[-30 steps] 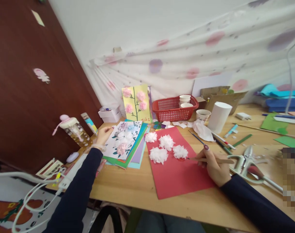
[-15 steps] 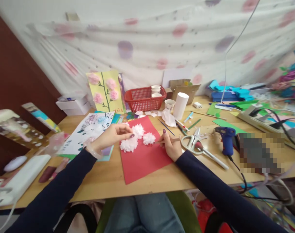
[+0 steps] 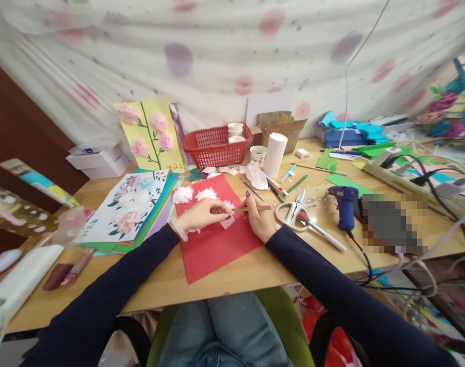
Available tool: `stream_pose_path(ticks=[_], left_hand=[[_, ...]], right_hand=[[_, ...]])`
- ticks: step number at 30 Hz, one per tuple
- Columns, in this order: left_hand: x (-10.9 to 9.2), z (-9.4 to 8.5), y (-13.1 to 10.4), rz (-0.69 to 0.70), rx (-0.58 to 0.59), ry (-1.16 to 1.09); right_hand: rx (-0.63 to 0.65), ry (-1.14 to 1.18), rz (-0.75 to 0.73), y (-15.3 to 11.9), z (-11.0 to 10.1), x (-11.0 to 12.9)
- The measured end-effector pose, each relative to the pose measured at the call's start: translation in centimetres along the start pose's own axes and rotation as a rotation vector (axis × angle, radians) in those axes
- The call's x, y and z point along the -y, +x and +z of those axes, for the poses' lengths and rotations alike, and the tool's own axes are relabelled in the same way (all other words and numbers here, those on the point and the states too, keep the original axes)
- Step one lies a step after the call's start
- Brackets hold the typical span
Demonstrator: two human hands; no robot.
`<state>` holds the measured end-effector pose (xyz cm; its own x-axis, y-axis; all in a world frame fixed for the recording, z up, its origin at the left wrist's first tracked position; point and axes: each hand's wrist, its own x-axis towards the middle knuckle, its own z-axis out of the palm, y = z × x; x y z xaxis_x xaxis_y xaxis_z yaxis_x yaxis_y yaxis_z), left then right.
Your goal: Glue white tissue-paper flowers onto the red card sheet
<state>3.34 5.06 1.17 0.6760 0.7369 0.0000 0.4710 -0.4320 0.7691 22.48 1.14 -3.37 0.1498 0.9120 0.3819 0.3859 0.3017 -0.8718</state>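
A red sheet (image 3: 213,255) lies on the wooden table, with white ruffled paper flowers (image 3: 183,194) on its upper left part. My left hand (image 3: 203,213) is over the sheet, thumb and fingers pinched on a small pale paper piece (image 3: 228,221) beside one of the flowers. My right hand (image 3: 258,216) rests at the sheet's right edge, closed around a thin brownish tool (image 3: 263,207) whose tip points at that flower. The left hand and wrist partly cover another flower.
Scissors (image 3: 293,211), a white-handled tool (image 3: 329,238) and a blue glue gun (image 3: 346,204) lie to the right. Behind stand a red basket (image 3: 217,148), a paper cup (image 3: 258,154) and a white roll (image 3: 275,155). Printed flower artwork (image 3: 121,214) lies left.
My left hand has moved right, from the left flowers to the one near the tool tip, and a pale paper piece now shows at its fingers. The whole view has shifted.
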Motion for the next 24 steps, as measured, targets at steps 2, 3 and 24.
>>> stream_pose_path(ticks=[2, 3, 24], left_hand=[[0.6, 0.5, 0.9, 0.003, -0.043, 0.031], [0.8, 0.7, 1.2, 0.002, -0.062, 0.048], [2.6, 0.6, -0.9, -0.091, -0.116, 0.555]], right_hand=[[-0.037, 0.031, 0.02, -0.1, 0.0, -0.1], [-0.055, 0.046, 0.027, -0.2, -0.1, -0.2], [0.168, -0.226, -0.152, -0.7, 0.0, 0.3]])
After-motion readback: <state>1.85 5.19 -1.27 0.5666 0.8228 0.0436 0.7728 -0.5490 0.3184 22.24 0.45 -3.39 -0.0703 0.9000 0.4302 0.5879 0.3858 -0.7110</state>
